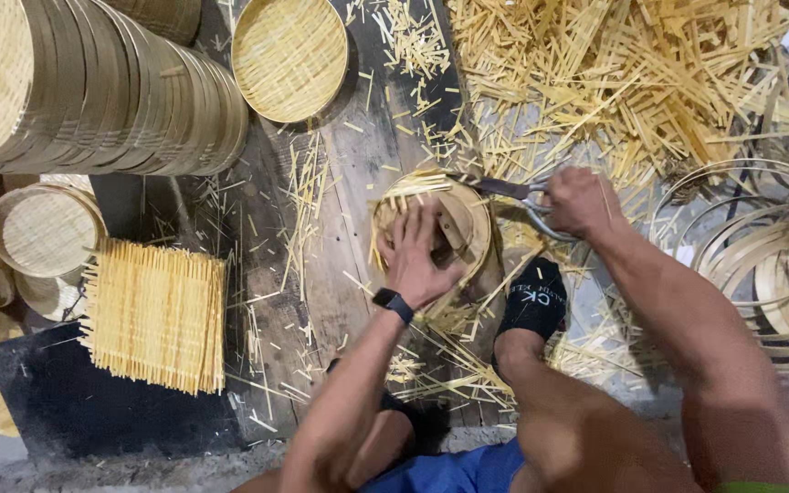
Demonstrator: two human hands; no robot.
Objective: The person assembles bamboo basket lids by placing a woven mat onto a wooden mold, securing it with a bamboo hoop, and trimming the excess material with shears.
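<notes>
Tray stack (93, 82) cut off top/left; hoops (769, 265) cut off right.

a: any packages, labels, signs or screens here?
b: only a small dark watch face (386, 298) on the left wrist, and white lettering on the black sock (534, 299).

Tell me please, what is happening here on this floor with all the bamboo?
A person sits on the wooden floor and trims a round bamboo tray. The left hand presses the tray down, and the right hand holds scissors at its upper rim. One foot in a black sock rests beside it. Cut strips lie scattered above, a stack of finished trays stands at the upper left, a square woven mat lies below it, and loose hoops lie at the right.
</notes>
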